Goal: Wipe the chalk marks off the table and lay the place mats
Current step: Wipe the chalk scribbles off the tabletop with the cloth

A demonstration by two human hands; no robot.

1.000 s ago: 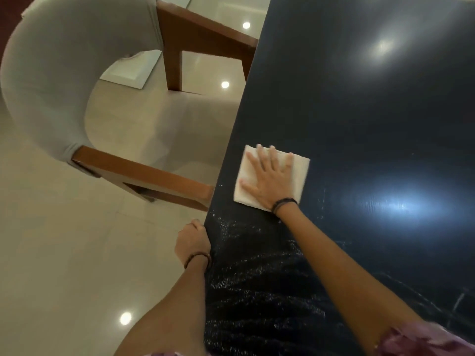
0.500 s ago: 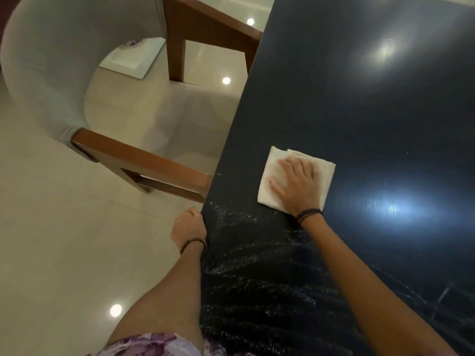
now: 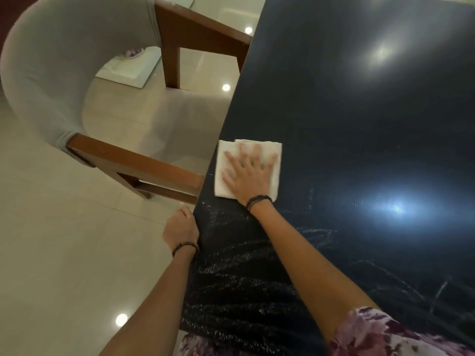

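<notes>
The fingers (image 3: 253, 156) of the right hand (image 3: 246, 176) are spread apart and laid flat, pressing a folded white cloth (image 3: 275, 176) onto the dark counter (image 3: 359, 124). No finger curls round the cloth; the palm and all the digits lie on top of it. The cloth sits close to the counter's left edge, its left side just short of the rim. A dark cord bracelet (image 3: 258, 201) circles the right wrist.

The left hand (image 3: 181, 229) grips the counter's left edge nearer the person, its fingers curled over or under the rim (the fingertips themselves are hidden, so how far they wrap cannot be told). It too wears a dark bracelet (image 3: 185, 249) at the wrist.

Chalk marks (image 3: 231, 278) cover the counter from just below the cloth down toward the person: whitish smears and scribbled lines, densest along the near left part, with thinner strokes trailing off to the right. None of the scribbles forms a readable word, and no label or brand shows anywhere. The counter beyond the cloth looks dark and glossy, with bright lamp reflections on it.

A floral sleeve (image 3: 385, 335) shows at the bottom right. Left of the counter stands a chair (image 3: 51, 73) with a grey padded back and brown wooden frame, on a pale tiled floor (image 3: 51, 253).
</notes>
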